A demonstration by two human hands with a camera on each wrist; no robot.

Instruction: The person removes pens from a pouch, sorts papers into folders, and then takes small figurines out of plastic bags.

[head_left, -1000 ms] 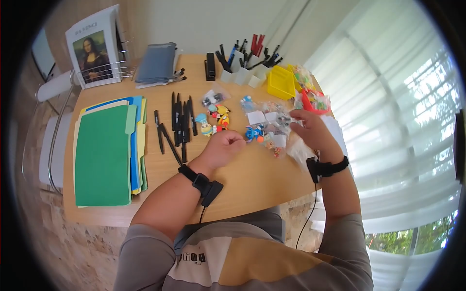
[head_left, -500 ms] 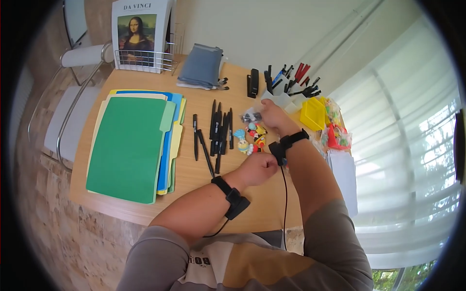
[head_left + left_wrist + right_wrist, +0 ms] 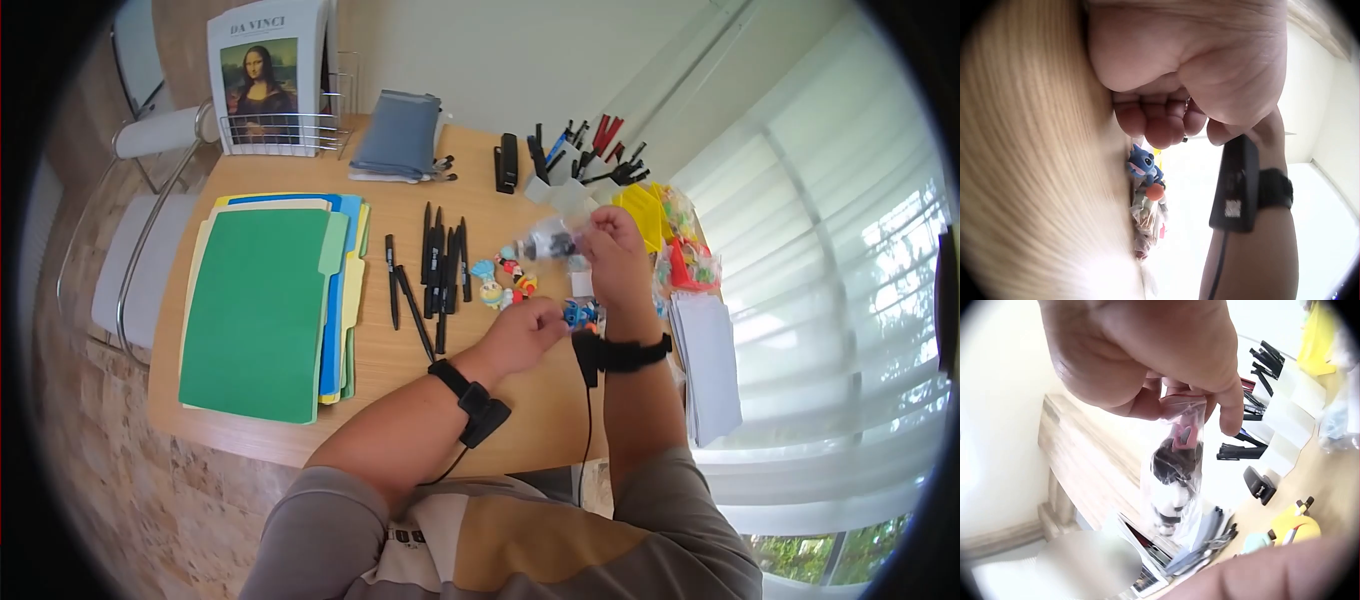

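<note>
Working across the table (image 3: 400,370) from the left: the green folder (image 3: 260,310) on its stack and the row of black pens (image 3: 440,265) lie well apart from the work and need no attention. The left hand (image 3: 525,335) rests on the table as a loose fist, fingers curled under and, as far as the left wrist view shows, holding nothing; the small blue figure (image 3: 1142,164) lies just beyond its knuckles. It would do well, I judge, to stay planted there as a steady base, clear of the little toy figures (image 3: 500,280) scattered just ahead of it.

The right hand (image 3: 610,250) is raised above the table and pinches the top edge of a small clear bag (image 3: 1175,469) between thumb and fingertips (image 3: 1230,419), a dark little figure hanging inside. The bag is up in the air, in front of the pen cups (image 3: 575,165). A light pinch near the seal keeps it hanging straight; squeezing lower would crumple the plastic over its contents.
</note>
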